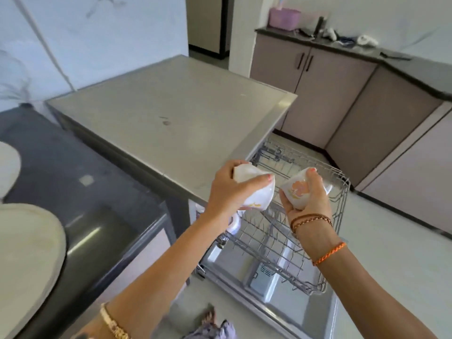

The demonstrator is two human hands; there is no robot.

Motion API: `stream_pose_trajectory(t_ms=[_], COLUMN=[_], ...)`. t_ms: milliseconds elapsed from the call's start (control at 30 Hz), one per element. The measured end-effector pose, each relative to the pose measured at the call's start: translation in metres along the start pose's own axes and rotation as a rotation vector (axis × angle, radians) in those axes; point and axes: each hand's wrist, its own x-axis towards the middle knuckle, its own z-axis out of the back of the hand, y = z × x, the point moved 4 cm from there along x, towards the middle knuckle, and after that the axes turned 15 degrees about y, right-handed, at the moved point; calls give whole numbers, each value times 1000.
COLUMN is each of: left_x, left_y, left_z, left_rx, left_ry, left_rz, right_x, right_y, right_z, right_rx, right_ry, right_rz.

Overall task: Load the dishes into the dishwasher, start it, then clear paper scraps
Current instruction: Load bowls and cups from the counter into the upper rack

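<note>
While gripped overhead the rack [340,216], floral white cups [297,192].

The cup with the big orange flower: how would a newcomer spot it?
Find the wire rack pulled out of the open dishwasher. Two hands hold white cups above it; this cup is in the right hand. The left hand's cup shows only a small yellow mark.

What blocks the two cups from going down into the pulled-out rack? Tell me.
Nothing visible does. The left hand holds one cup and the right hand holds the other cup, both directly above the wire rack. The tines under them look bare; only a white mug sits at the rack's left edge.
</note>
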Motion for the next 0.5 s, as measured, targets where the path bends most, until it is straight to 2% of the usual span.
stream_pose_trajectory(t_ms=[167,333,500], left_x=[48,83,118], left_y=[41,88,127], left_z=[-18,-27,-27], left_rx=[-67,-170,-48], left_ry=[66,74,82], left_rz=[168,378,480], right_x=[48,95,137], right_y=[-3,-8,-20], right_z=[30,66,95], right_rx=[-67,-150,-242], right_ry=[-171,-208,-191], right_rz=[-14,-191,-321])
